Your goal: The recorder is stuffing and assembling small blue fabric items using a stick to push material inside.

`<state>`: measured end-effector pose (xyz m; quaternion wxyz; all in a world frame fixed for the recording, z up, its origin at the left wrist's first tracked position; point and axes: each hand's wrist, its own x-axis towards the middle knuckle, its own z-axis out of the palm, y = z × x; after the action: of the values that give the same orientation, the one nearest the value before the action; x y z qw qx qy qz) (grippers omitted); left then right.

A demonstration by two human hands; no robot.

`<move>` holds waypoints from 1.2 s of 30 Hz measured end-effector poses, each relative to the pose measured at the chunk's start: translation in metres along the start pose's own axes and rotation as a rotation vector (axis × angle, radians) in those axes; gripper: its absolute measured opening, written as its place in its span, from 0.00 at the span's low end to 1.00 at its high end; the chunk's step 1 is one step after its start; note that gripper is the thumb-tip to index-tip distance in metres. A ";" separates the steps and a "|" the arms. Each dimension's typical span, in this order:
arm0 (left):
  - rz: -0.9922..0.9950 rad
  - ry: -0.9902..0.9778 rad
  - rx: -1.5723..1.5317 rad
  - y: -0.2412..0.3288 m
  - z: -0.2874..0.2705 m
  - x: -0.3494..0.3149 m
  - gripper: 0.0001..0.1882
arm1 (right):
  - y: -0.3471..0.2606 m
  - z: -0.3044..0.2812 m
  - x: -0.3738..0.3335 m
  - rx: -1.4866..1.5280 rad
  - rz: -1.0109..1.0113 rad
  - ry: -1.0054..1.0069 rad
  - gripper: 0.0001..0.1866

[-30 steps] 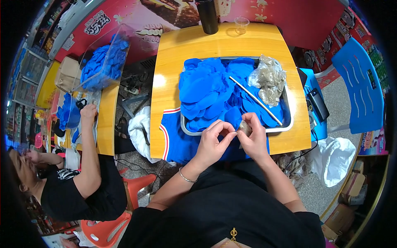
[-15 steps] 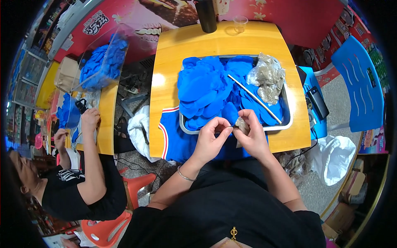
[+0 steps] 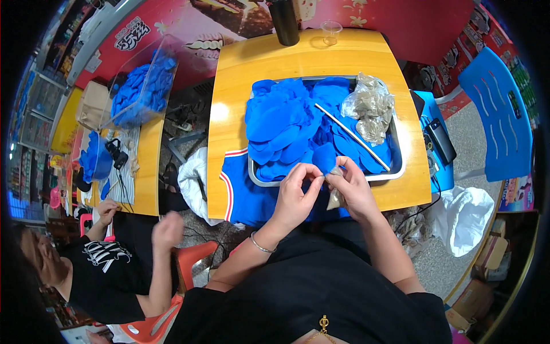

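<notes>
Currently, left hand (image 3: 295, 192): thumb and forefinger pinched together at the lower end of a blue petal-shaped piece (image 3: 324, 157), which stands up from the fingertips over the tray's near edge. Right hand (image 3: 355, 192): thumb and forefinger meeting the left tips, a small clear bag (image 3: 336, 199) gripped in the fingers; exact contact hidden.

Change: the bag hangs lower and plainer beneath the right thumb than half a second ago; the piece remains between the hands. Judged meaning: handling of this one piece is unfinished.

Beyond: metal tray (image 3: 402, 163), holding a heap of blue pieces (image 3: 281, 123), a pale stick (image 3: 352, 137) laid across, crumpled clear bags (image 3: 369, 112) at far right. Blue garment (image 3: 246, 198), red-and-white trim, partly under the tray. Yellow table (image 3: 246, 57); dark bottle (image 3: 283, 26); clear cup (image 3: 330, 33).

Outermost: co-worker's hand (image 3: 168, 230), now lifted away from the side table (image 3: 150, 178).
</notes>
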<state>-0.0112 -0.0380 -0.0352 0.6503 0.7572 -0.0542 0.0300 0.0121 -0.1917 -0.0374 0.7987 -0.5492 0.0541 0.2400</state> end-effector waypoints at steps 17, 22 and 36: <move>0.523 -0.077 0.541 0.007 -0.002 0.003 0.19 | -0.018 -0.012 -0.020 -0.577 -0.209 -0.127 0.45; 0.276 -0.049 0.318 0.014 -0.004 0.004 0.15 | -0.036 -0.001 -0.028 -0.548 -0.283 -0.074 0.44; 0.174 -0.243 0.248 0.004 -0.009 0.009 0.14 | -0.049 0.000 -0.030 -0.687 -0.285 -0.245 0.30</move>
<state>-0.0026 -0.0306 -0.0286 0.5357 0.8219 -0.1934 0.0008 0.0068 -0.2148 0.0150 0.5943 -0.7537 -0.2022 0.1946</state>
